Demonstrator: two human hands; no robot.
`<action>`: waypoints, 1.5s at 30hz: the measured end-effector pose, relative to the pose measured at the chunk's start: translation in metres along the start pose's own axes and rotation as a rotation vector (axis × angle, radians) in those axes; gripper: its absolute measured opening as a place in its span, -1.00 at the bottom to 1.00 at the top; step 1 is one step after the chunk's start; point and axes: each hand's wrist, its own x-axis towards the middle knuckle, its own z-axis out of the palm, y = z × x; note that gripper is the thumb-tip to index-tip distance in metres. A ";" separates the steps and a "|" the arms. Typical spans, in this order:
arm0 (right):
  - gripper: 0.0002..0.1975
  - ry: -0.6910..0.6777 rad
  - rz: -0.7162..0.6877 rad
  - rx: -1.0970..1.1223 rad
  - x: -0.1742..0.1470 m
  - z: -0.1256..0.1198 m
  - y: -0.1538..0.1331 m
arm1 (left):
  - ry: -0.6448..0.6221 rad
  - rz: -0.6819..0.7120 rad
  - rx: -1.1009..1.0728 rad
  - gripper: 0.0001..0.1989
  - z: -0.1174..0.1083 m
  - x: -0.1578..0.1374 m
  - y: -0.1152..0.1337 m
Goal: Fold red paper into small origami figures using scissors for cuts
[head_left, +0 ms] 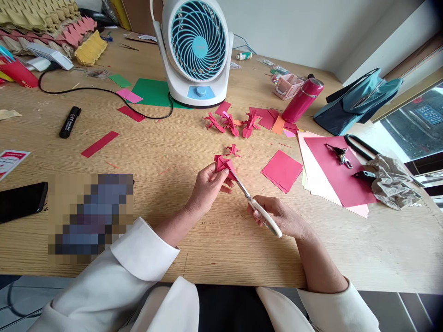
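Observation:
My left hand (208,186) pinches a folded piece of red paper (224,163) over the middle of the table. In my right hand (277,213) is a pair of scissors (265,216) with pale handles, fingers wrapped round them. The scissors' blades point up and left, and their tips meet the right side of the folded paper. Just beyond it lies a small folded red paper figure (232,150). Farther back, several larger folded red figures (230,123) stand in a row. To the right of the hands is a stack of square red paper (282,170).
A white and blue fan (199,50) stands at the back, its black cable crossing the left. A pink flask (302,100), a blue bag (356,101) and large paper sheets (332,161) occupy the right. A black marker (70,122) and a phone (22,201) lie left.

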 end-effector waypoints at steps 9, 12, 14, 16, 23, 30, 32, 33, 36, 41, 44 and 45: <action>-0.65 0.010 -0.010 -0.020 0.000 0.000 0.002 | 0.004 0.000 -0.001 -0.75 0.000 0.000 0.000; -0.64 0.018 -0.021 -0.027 0.001 0.000 0.003 | 0.006 -0.003 -0.002 -0.75 0.000 0.000 0.000; -0.63 0.030 -0.028 -0.038 0.001 0.001 0.003 | 0.006 -0.004 -0.006 -0.75 -0.001 0.001 0.000; -0.63 0.037 -0.032 -0.040 0.002 0.002 0.003 | 0.008 -0.002 -0.005 -0.74 -0.001 0.001 -0.001; -0.60 0.020 -0.038 0.045 0.003 0.004 0.003 | 0.011 0.004 -0.010 -0.72 -0.002 0.002 0.000; -0.64 0.023 -0.041 0.060 0.003 0.004 0.004 | 0.002 0.011 -0.024 -0.76 -0.003 0.002 -0.002; -0.64 0.022 -0.044 0.064 0.003 0.003 0.005 | 0.004 0.008 -0.023 -0.75 -0.003 0.002 -0.002; -0.63 0.021 -0.048 0.067 0.003 0.003 0.005 | 0.005 0.005 -0.023 -0.74 -0.003 0.002 -0.002; -0.62 0.022 -0.048 0.069 0.003 0.004 0.006 | 0.007 -0.004 -0.022 -0.72 -0.003 0.002 -0.001; -0.62 0.039 -0.035 0.075 0.004 0.006 0.007 | 0.015 -0.005 -0.028 -0.71 -0.003 0.002 0.000; -0.62 0.051 -0.041 0.069 0.004 0.006 0.008 | 0.002 -0.002 -0.037 -0.72 -0.003 0.002 0.000; -0.61 0.057 -0.042 0.065 0.004 0.006 0.008 | -0.003 -0.002 -0.041 -0.72 -0.004 0.002 0.000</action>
